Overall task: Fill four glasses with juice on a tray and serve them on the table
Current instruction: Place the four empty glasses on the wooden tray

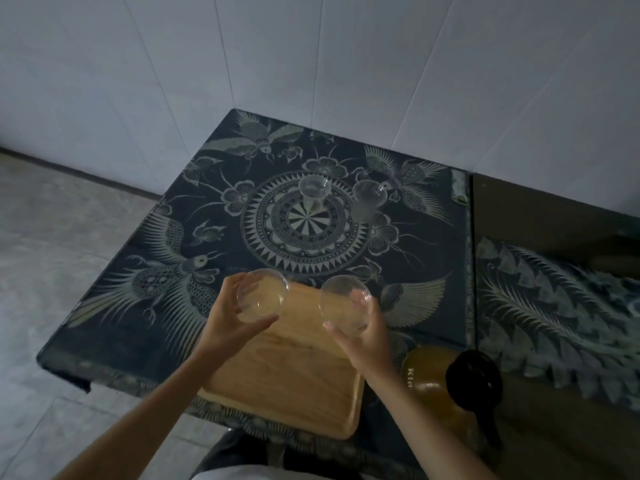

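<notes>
1. Presently you hold two clear glasses above the far end of the wooden tray (284, 379). Your left hand (230, 323) is curled around the left glass (262, 295), fingers on its far side and thumb along its near lower edge. Your right hand (363, 337) grips the right glass (346, 306) in the same way, fingers seen through the glass wall and thumb on the near left side.
2. Both held glasses look empty. Whether they touch the tray or hang just over it cannot be told from this angle, since hands and glass cover the contact area.
3. Two further glasses stand on the table (138, 327) well beyond your hands: the centre glass (313, 190) on the round medallion of the patterned cloth, and the far-right glass (370, 199) just beside it. Both appear empty; their bases are hard to make out against the pattern.
4. The tray lies at the near table edge, between your forearms, bare where visible.
5. The juice jug (429, 379), with amber liquid, a dark lid and handle, stands just right of the tray, close to your right wrist. Its lettering is too blurred to read in full.
6. Lighting is dim throughout; a second patterned surface (554, 306) at right is cut off by the frame.
</notes>
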